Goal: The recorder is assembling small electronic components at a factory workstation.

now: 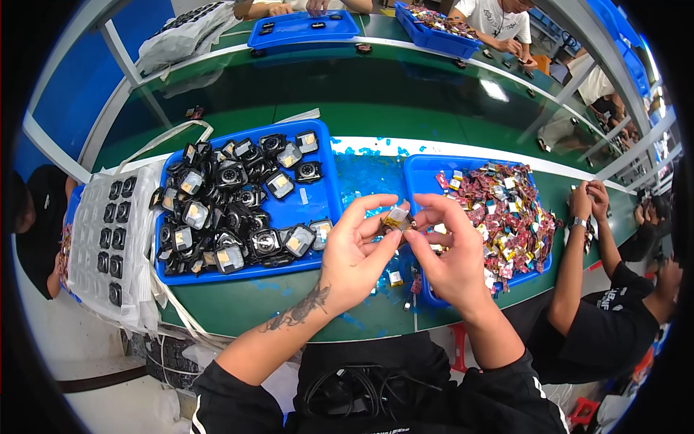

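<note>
Between my two hands, above the gap between two blue trays, is a small dark smartwatch case (397,220) with a silver battery and yellow tape showing. My left hand (356,253) pinches it from the left with thumb and fingers. The thumb and fingertips of my right hand (453,254) close on its right edge. To the left, a blue tray (335,173) holds a heap of black watch cases (230,176). At the right, another blue tray (415,168) is piled with small batteries joined to reddish circuit boards (506,217).
A white moulded tray (97,239) with several black watch parts stands at the far left. Blue scraps (369,170) litter the green bench. A loose battery (395,278) lies below my hands. Co-workers sit opposite and at right; metal frame posts (119,50) rise beyond.
</note>
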A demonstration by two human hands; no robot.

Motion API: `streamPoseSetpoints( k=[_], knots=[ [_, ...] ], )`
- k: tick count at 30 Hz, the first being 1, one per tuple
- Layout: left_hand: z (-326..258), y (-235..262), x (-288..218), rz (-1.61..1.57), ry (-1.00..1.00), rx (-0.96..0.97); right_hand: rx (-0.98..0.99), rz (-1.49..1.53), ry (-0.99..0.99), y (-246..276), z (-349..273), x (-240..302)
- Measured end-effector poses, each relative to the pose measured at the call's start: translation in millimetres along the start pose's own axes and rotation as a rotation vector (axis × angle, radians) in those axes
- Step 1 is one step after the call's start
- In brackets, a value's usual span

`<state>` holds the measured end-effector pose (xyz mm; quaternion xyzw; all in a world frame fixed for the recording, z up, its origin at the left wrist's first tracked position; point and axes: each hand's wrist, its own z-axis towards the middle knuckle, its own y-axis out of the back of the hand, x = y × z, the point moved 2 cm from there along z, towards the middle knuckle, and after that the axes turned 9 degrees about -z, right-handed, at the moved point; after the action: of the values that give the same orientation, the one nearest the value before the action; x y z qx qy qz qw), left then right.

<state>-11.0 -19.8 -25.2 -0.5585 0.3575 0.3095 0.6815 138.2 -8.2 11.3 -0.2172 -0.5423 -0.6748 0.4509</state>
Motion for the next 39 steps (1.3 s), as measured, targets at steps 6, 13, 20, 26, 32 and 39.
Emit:
streamPoseSetpoints(
  k=[6, 13, 20, 26, 32, 39],
  knots=[
    [4, 1, -2, -0.004, 0.014, 0.017, 0.014, -0.020, 0.022, 2, 0, 2],
    [6, 9, -2, -0.042, 0.105, -0.019, 0.071, -0.033, 0.033, 3, 5, 9],
    [6, 7, -2, -0.022, 0.122, -0.038, 0.079, -0.011, 0.001, 2, 5, 7],
    [5, 10, 2, -0.027, 0.104, -0.067, 0.089, -0.037, 0.012, -1, 6, 9],
    [4, 9, -1, 0.022, 0.080, -0.074, 0.110, -0.023, 0.006, -4, 8, 8],
    [5, 7, -6, -0.014, 0.078, -0.002, 0.069, 0.084, -0.085, 3, 9, 1]
  ],
)
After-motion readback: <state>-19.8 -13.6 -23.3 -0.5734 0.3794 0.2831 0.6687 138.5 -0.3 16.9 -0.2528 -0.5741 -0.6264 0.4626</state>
